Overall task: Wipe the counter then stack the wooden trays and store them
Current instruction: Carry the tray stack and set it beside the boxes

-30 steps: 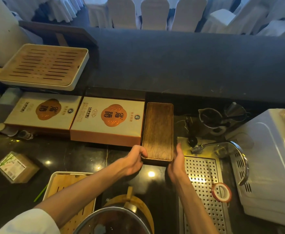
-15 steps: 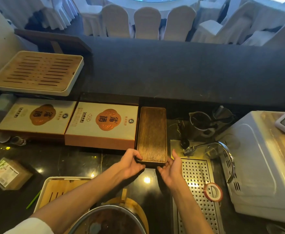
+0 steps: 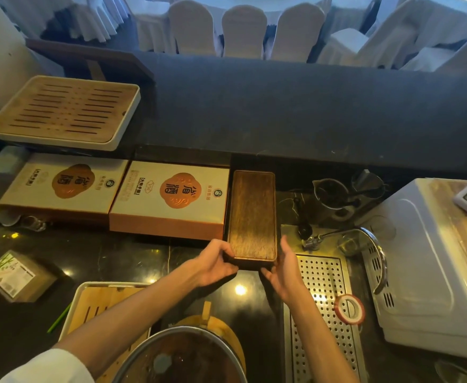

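A dark wooden tray (image 3: 253, 214) lies lengthwise on the black counter (image 3: 132, 261), tight against the right side of a boxed gift set. My left hand (image 3: 215, 265) grips its near left corner, thumb on the rim. My right hand (image 3: 283, 268) touches the near right corner with straight fingers. A slatted bamboo tray in a white frame (image 3: 60, 111) rests on the raised ledge at the far left. Another slatted bamboo tray (image 3: 99, 305) sits near me at the lower left, partly hidden by my left arm.
Two cream and orange boxes (image 3: 171, 199) (image 3: 60, 183) line the back. A perforated steel drain board (image 3: 326, 299) with a tape roll (image 3: 349, 309) lies right, beside a tap (image 3: 370, 244) and white appliance (image 3: 431, 266). A lidded pot (image 3: 177, 357) is nearest me; a small carton (image 3: 16, 276) stands left.
The dark tray has stayed against the box. My right hand shifted from the tray's right side to its near right corner. My left hand kept its hold on the left corner.
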Tool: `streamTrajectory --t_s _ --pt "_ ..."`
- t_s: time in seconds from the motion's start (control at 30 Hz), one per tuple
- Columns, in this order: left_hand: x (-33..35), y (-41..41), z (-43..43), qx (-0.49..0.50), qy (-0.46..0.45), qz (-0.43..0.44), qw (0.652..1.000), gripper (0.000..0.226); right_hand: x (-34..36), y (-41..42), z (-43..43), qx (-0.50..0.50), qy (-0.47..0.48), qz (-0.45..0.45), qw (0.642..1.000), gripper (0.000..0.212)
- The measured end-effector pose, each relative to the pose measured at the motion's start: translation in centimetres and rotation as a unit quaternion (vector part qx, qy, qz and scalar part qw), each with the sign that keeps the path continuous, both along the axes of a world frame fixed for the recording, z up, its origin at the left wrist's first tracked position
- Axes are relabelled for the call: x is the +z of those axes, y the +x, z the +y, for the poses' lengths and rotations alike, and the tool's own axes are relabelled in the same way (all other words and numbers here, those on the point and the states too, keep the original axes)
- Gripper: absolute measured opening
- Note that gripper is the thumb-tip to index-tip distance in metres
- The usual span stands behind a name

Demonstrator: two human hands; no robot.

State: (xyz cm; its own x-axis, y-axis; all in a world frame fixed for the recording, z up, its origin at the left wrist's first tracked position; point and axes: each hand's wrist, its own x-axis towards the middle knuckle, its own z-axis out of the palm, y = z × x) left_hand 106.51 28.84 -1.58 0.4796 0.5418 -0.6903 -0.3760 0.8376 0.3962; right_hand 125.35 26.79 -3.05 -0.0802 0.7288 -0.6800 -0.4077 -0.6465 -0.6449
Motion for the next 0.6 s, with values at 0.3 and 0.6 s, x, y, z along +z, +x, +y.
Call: streamTrajectory --t_s 0.3,0.6 --pt "4.7 -1.6 -1.3 -0.275 0.344 0.383 0.812 0.067 0.7 1.4 -2.7 0.304 0.278 -0.574 0.708 0.066" --pt "2.7 -1.3 -2.2 -0.491 0.471 0.560 0.473 0.079 0.2 1.6 -3.0 0.387 0.273 -0.651 0.593 0.079"
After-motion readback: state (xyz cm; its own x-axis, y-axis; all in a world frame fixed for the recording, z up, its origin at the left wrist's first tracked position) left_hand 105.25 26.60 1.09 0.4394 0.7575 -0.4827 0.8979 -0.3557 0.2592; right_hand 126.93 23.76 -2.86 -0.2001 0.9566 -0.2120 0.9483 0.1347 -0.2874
